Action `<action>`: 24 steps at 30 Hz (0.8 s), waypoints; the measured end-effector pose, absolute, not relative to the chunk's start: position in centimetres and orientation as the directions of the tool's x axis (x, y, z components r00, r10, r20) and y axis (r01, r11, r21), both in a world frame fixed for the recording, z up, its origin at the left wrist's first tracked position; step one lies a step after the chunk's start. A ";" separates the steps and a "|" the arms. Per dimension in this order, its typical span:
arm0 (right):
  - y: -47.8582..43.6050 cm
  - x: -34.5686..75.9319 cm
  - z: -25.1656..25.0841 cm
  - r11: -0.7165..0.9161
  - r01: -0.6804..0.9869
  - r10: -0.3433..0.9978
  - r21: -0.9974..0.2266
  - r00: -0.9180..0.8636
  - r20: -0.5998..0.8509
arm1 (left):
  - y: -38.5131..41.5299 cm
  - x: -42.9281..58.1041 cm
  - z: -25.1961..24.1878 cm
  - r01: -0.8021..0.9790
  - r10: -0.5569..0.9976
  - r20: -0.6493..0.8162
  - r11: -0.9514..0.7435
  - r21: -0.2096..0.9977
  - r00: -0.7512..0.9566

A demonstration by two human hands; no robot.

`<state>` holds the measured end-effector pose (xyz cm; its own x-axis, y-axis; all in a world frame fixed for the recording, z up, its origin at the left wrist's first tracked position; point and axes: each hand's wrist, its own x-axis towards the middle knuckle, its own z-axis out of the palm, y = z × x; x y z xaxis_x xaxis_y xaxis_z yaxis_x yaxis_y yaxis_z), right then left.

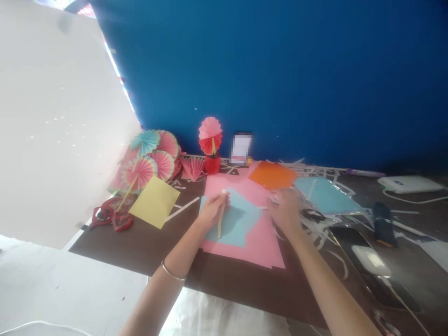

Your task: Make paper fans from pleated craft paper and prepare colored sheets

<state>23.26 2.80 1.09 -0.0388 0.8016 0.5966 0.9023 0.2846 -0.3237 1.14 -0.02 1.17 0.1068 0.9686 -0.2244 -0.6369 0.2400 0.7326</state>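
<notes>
A thin wooden craft stick [220,225] is pinched in my left hand [210,210], pointing down over a light blue paper sheet [241,228]. That sheet lies on larger pink sheets [241,256]. My right hand [286,212] is at the right edge of the pink sheets, close to white paper strips [313,228]. Motion blurs its fingers, so I cannot make out what they hold, if anything. Just beyond this hand lies an orange sheet [273,175]. A yellow square sheet [156,201] rests to the left of my left hand.
Folded paper fans [138,173] are heaped at the back left, near red-handled scissors [121,219]. A red pot [212,164] holds a pink fan flower [210,134]. At right are a blue packet [327,195], a phone [353,238], a white case [371,261] and a white device [409,184].
</notes>
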 end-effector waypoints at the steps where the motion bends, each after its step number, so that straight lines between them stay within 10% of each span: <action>1: 2.1 21.8 1.3 0.332 0.832 0.834 -0.444 -0.038 0.551 | -0.1 1.3 1.3 -0.656 0.974 -0.206 0.213 0.724 0.090; 4: -0.3 17.5 2.0 0.270 0.552 0.963 -0.789 -0.165 0.214 | -0.2 1.6 1.4 -0.718 0.986 -0.160 0.141 0.681 0.042; 8: -2.0 14.5 2.2 0.108 0.341 0.954 -0.934 -0.299 0.002 | -0.2 1.6 1.4 -0.744 0.981 -0.192 0.116 0.658 -0.016; 17: -1.3 16.6 2.1 0.055 0.297 0.989 -0.953 -0.149 0.011 | 0.2 0.9 1.0 -0.651 0.974 -0.209 0.106 0.751 -0.084; 24: -0.9 18.1 1.1 0.283 0.451 0.949 -0.846 -0.003 0.315 | 0.2 0.8 0.7 -0.499 0.978 -0.180 0.106 0.860 -0.101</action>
<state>18.08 -0.92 1.08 -0.0035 0.9490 0.3152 0.4515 0.2827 -0.8463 0.82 0.16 0.67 -0.1014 0.9785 -0.1797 -0.4988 0.1063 0.8602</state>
